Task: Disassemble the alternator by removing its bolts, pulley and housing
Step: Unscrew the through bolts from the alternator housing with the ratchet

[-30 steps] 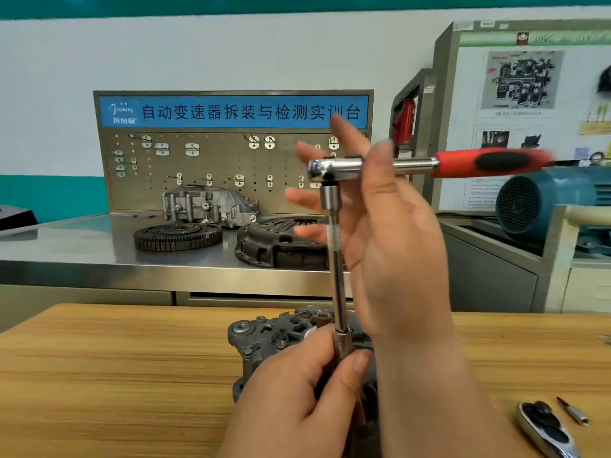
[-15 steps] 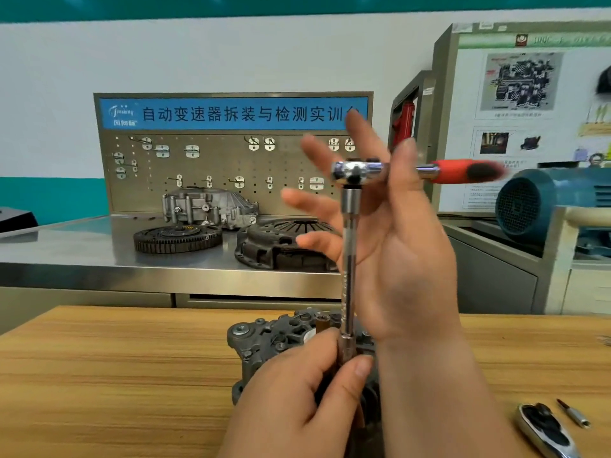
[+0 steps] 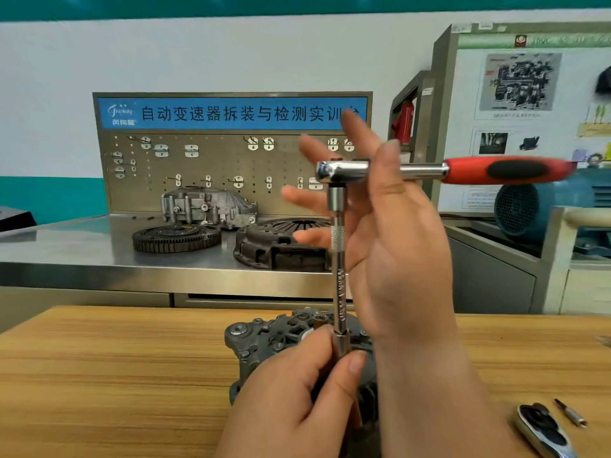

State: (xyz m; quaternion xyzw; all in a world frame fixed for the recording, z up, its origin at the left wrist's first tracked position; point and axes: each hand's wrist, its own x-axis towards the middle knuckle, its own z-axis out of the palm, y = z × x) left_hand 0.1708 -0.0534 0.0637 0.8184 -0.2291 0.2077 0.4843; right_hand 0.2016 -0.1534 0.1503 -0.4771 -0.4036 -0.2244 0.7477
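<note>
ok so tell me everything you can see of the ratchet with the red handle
The ratchet has a polished chrome head and neck and a red handle with a black grip inset. It is held level, handle pointing right. From under its head a chrome extension bar with a knurled band drops straight down to the alternator. The right hand crosses the neck, thumb in front, straight fingers spread behind the head. The left hand pinches the bar's lower end.

The blue sign (image 3: 231,113) on top of the metal peg board (image 3: 215,161) says 自动变速器拆装与检测实训台 in white (the last mark is partly hidden), and the words on the wall posters (image 3: 522,84) are too blurry to read.
</note>
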